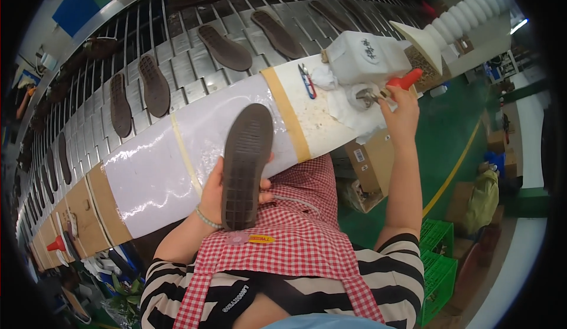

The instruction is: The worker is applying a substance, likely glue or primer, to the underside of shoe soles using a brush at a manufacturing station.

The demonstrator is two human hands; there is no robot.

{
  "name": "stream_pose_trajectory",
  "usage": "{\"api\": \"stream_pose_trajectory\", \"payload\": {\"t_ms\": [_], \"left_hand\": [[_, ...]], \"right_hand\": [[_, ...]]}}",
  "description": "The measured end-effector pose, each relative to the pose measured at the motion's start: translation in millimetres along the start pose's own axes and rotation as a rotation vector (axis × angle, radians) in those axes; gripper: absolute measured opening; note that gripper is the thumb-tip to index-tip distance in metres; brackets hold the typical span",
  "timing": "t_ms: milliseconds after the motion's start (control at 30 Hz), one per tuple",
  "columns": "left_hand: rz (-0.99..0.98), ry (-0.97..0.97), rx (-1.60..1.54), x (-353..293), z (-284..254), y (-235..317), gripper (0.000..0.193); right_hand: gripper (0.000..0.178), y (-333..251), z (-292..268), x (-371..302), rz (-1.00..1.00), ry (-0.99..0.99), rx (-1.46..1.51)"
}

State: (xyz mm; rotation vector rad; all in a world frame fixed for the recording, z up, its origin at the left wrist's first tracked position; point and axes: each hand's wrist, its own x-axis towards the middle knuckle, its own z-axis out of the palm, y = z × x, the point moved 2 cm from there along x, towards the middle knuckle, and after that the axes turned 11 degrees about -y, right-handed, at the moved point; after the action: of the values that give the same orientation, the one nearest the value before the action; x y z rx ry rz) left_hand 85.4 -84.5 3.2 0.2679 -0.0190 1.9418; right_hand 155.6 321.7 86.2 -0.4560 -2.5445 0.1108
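1. The brown sole [247,169], just left of centre, lies across the left hand [214,196]: thumb along its 9 o'clock edge, fingers curled behind, fingertips showing at its 4 o'clock edge. They grip it, apparently a little spread.
2. The right hand [403,107], towards 2 o'clock, has thumb and forefinger drawn close together at one clear cup [358,97]; what they pinch I cannot tell. One red pointed object [407,79] sits by its knuckles.
3. Counted: one sole in hand; four nearest soles [224,48] on the slatted conveyor [198,87], between 9 and 12 o'clock; one white jug [369,57], 1 o'clock.
4. The held sole's long axis runs from 7 to 1 o'clock, ribbed end upward, gridded end towards the apron [295,228].
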Motion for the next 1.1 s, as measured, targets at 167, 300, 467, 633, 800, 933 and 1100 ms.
{"api": "stream_pose_trajectory", "payload": {"t_ms": [167,300,467,633,800,933,1100], "left_hand": [[-0.016,0.075,0.007,-6.5,-6.1,-19.8,0.07],[-0.048,0.024,0.097,-10.9,-13.7,-7.6,0.066],[0.181,0.188,-0.026,-7.7,-22.1,6.7,0.061],[0.174,-0.08,-0.132,13.3,-24.3,31.5,0.062],[0.187,0.021,-0.12,18.9,-8.6,21.2,0.054],[0.137,0.001,-0.058,-5.4,-29.7,44.2,0.051],[0.118,-0.005,-0.027,-7.7,-22.7,31.0,0.05]], "right_hand": [[0.034,8.5,16.6,2.6,-0.084,-0.021,-0.044],[0.035,12.5,25.5,-0.1,-0.089,-0.035,-0.025],[0.039,9.7,22.1,-6.4,-0.031,-0.001,0.13],[0.034,23.1,7.4,-14.9,0.246,-0.267,0.208],[0.043,-38.6,-18.4,-14.1,0.158,-0.179,1.143],[0.046,-162.7,-3.9,-28.5,-0.189,-0.18,0.96],[0.048,-222.5,-6.1,-28.5,-0.564,-0.208,0.643]]}}
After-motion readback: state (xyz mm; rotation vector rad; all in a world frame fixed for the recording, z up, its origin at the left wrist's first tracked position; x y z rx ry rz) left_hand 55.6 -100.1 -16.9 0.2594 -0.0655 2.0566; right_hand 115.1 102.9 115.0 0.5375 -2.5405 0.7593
